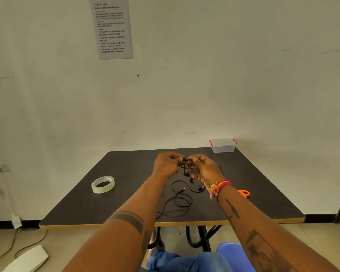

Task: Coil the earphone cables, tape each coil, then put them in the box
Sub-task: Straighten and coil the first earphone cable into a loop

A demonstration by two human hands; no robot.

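Hands w/ thin blk cable

Both forearms are bare, no sleeves in view. The left forearm bears a dark tattooed band across it, two bars, one thick and one thin, with a further dark mark below toward the elbow. The right forearm carries a slim dark elongated tattoo near the wrist and a larger, blurred design closer to the elbow. Red, orange and yellow threads wrap the right wrist, with loose knotted ends hanging. Blue jeans cover the legs
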